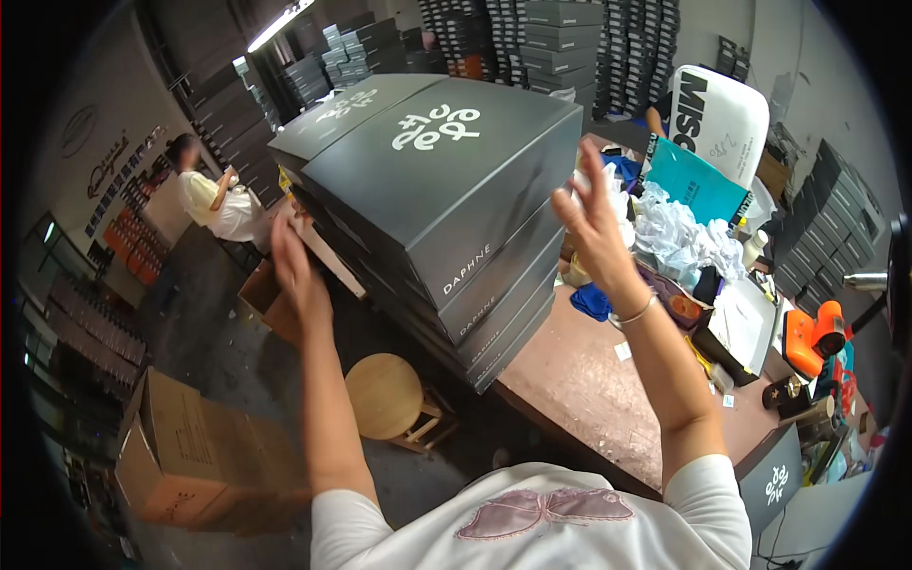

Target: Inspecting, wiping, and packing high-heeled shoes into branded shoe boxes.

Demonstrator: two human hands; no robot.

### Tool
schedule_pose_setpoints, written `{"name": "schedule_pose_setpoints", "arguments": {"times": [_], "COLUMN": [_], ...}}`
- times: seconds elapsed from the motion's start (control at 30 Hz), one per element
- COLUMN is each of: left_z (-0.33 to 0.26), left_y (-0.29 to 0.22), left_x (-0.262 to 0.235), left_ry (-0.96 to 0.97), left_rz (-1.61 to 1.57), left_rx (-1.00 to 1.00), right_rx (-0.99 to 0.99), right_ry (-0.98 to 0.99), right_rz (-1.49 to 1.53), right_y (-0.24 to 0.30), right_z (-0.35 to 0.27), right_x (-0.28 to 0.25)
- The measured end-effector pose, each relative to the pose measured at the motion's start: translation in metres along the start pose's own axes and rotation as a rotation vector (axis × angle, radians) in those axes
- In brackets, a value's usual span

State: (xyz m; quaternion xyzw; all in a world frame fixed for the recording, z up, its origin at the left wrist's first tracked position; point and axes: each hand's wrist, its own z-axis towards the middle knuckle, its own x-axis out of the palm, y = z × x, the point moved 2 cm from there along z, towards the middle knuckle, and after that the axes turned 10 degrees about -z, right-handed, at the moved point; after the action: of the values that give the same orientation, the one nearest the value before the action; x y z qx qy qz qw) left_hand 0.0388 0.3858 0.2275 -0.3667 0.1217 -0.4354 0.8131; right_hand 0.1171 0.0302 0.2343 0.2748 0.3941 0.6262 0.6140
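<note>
In the head view, a tall stack of dark grey boxes [446,199] fills the middle of the frame. It sits at the edge of a brown worktop [589,380]. The left hand [296,261] is at the left side of the stack, fingers straight and close together. The right hand [594,223] is at the right side, fingers spread open, holding nothing. White crumpled paper [679,233] lies just behind it. A round wooden stool [389,394] stands below the stack. A cardboard box [190,456] sits at the lower left.
</note>
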Motion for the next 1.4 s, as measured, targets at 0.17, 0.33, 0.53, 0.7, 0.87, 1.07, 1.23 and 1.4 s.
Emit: {"name": "schedule_pose_setpoints", "arguments": {"times": [0.17, 0.33, 0.53, 0.7, 0.87, 1.07, 1.23, 1.4], "left_z": [0.051, -0.034, -0.159, -0.302, -0.462, -0.447, -0.437, -0.429], "left_y": [0.020, -0.086, -0.156, -0.091, 0.057, 0.080, 0.074, 0.079], "left_x": [0.015, 0.088, 0.104, 0.129, 0.135, 0.197, 0.216, 0.234], "left_ry": [-0.047, 0.397, 0.552, 0.789, 0.826, 0.658, 0.495, 0.596], "left_rz": [-0.106, -0.049, 0.075, -0.202, -0.380, -0.423, -0.537, -0.531], "left_rx": [-0.235, 0.061, 0.277, -0.310, -1.505, -1.822, -1.985, -1.994], "right_rx": [0.394, 0.653, 0.547, 0.753, 1.124, 1.216, 1.249, 1.287], "right_ry": [0.167, 0.178, 0.016, -0.132, -0.274, -0.321, -0.495, -0.602], "right_rz": [0.264, 0.716, 0.508, 0.642, 0.339, 0.331, 0.470, 0.364], "right_y": [0.013, 0.007, 0.020, -0.054, -0.159, -0.185, -0.149, -0.173], "right_z": [-0.014, -0.013, -0.151, -0.336, -0.457, -0.447, -0.417, -0.414], "right_x": [0.021, -0.064, -0.149, -0.187, -0.195, -0.237, -0.248, -0.254]}}
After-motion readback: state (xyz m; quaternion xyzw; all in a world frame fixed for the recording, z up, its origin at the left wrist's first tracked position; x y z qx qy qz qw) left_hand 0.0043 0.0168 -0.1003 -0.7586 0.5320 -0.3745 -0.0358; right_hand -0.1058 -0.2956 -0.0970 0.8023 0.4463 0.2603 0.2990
